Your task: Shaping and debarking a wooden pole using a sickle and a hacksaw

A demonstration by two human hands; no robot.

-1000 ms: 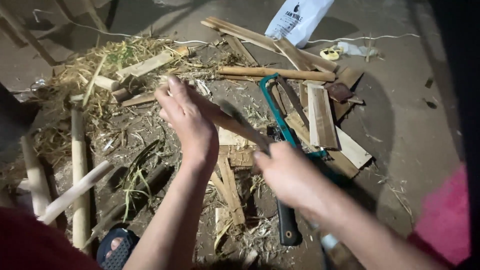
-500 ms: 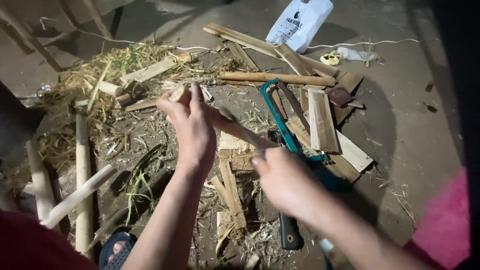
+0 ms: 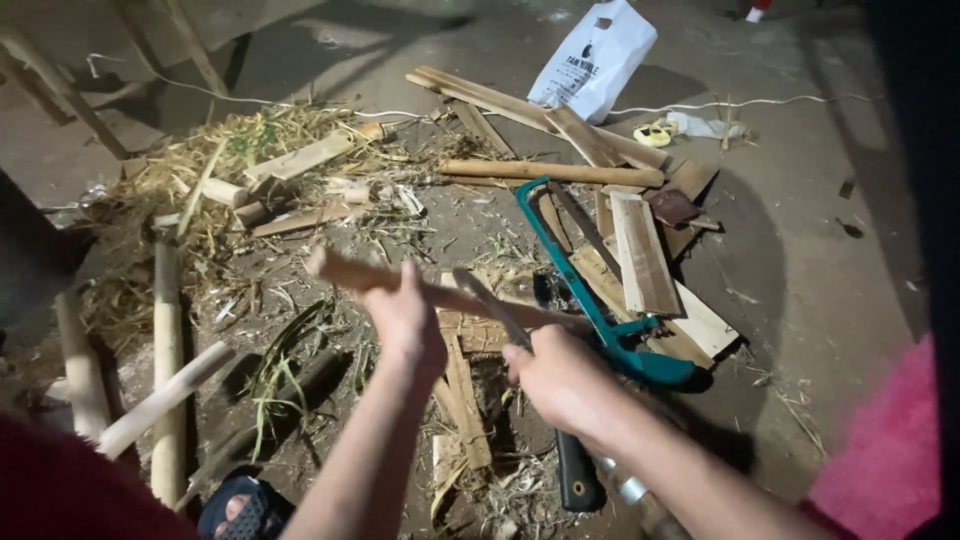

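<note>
My left hand [image 3: 405, 322] grips a thin, pale wooden strip [image 3: 350, 274] that runs almost level from left to right. My right hand [image 3: 558, 382] is closed around the handle of a knife, and the knife blade [image 3: 488, 303] lies slanted against the strip just right of my left hand. Both hands hover over a heap of split wood pieces [image 3: 466, 395] and shavings on the ground. A teal hacksaw [image 3: 585, 282] lies on the ground just right of my right hand.
Bamboo poles [image 3: 166, 345] lie at the left beside straw litter [image 3: 215, 165]. Flat boards [image 3: 640, 250] and a round stick [image 3: 550, 172] lie behind the saw. A white plastic bag [image 3: 596, 58] and a white cord [image 3: 740, 103] are farther back. A dark tool handle [image 3: 578, 472] and my sandalled foot [image 3: 236, 512] are close below.
My left hand has turned the strip from slanted to almost level. My right hand has brought the knife up against the strip.
</note>
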